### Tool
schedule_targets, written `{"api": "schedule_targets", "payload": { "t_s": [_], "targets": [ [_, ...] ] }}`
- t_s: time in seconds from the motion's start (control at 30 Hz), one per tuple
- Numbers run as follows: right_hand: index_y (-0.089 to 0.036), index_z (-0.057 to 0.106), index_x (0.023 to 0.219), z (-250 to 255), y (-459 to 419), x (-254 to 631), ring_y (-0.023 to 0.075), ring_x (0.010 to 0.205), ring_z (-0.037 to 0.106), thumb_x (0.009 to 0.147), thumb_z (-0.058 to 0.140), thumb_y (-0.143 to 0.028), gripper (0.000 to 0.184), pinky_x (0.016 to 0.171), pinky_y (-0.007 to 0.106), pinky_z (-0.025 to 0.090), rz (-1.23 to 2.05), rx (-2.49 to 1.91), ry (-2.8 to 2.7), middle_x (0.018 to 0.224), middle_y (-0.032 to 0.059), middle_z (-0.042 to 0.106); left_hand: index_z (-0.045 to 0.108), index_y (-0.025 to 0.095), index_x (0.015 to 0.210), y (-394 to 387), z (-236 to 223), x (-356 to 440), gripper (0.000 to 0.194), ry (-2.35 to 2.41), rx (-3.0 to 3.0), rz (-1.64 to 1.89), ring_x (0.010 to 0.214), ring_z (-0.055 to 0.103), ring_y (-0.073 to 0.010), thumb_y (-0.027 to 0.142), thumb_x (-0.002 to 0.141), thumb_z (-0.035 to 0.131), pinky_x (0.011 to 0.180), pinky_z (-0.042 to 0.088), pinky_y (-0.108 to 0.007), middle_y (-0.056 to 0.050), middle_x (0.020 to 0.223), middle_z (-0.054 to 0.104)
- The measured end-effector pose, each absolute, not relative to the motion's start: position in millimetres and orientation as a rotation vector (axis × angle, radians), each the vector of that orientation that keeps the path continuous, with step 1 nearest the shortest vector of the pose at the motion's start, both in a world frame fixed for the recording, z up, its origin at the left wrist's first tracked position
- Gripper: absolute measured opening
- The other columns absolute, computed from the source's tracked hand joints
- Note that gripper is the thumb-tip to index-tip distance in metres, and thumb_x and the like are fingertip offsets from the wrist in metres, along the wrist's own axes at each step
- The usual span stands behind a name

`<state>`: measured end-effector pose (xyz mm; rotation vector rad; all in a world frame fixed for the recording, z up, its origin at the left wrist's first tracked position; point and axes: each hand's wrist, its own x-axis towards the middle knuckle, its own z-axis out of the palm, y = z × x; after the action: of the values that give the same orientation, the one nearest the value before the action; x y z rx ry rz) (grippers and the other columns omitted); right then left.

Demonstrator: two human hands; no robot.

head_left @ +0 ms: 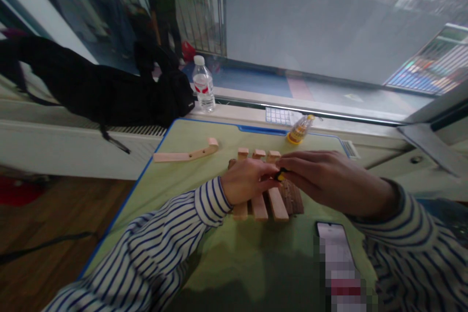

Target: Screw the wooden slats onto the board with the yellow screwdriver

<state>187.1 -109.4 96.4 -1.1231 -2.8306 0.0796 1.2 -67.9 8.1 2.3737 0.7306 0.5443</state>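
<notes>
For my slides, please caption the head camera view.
The left hand and right hand meet at a small black-and-yellow object above wooden strips at a green table.

Window (314,34): daylight is admitted from ahead; faint reflections are spread across the upper right.
Tabletop (263,248): its near part is darkened by soft shadow.
Backpack (109,92): detail is lost in black.
Wooden slats (278,204): edges are slightly softened.
Phone (334,239): its lower part is hidden by pixel blocks.
Outer edges: shapes are stretched and blurred.
</notes>
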Motion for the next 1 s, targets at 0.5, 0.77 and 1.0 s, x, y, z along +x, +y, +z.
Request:
{"api": "schedule_targets", "payload": {
  "t_s": [0.5, 0.77, 1.0],
  "targets": [
    [-0.017, 0.057, 0.11, 93.6, -112.7, 188.3, 0.0178, 0.087, 0.063, 0.092, 0.04, -0.031, 0.028, 0.075, 0.031, 0.049, 0.052, -1.21, -2.772, 0.102, 0.008, 0.066, 0.061, 0.019, 0.102, -67.4, 10.7, 1.7, 0.021, 0.617, 2.366, 0.513, 0.079, 0.058, -0.0127, 0.026, 0.09, 0.045, 0.07, 0.042, -0.023, -0.001, 0.086, 0.063],
    [-0.017, 0.058, 0.109, 92.0, -112.8, 188.7, 0.0176, 0.086, 0.064, 0.093, 0.039, -0.035, 0.031, 0.074, 0.031, 0.048, 0.069, -1.221, -2.73, 0.1, 0.0089, 0.067, 0.06, 0.019, 0.104, -68.3, 11.1, 1.7, 0.022, 0.613, 2.347, 0.51, 0.082, 0.058, -0.0129, 0.023, 0.091, 0.044, 0.074, 0.043, -0.024, -0.002, 0.09, 0.064],
    [-0.016, 0.058, 0.108, 89.9, -111.2, 187.8, 0.0167, 0.081, 0.064, 0.092, 0.04, -0.034, 0.03, 0.069, 0.029, 0.048, 0.061, -1.186, -2.71, 0.097, 0.0101, 0.067, 0.063, 0.021, 0.1, -68.7, 15.0, 1.7, 0.025, 0.733, 2.332, 0.553, 0.078, 0.058, -0.0139, 0.038, 0.084, 0.055, 0.068, 0.041, -0.024, -0.001, 0.087, 0.065]
  ]
}}
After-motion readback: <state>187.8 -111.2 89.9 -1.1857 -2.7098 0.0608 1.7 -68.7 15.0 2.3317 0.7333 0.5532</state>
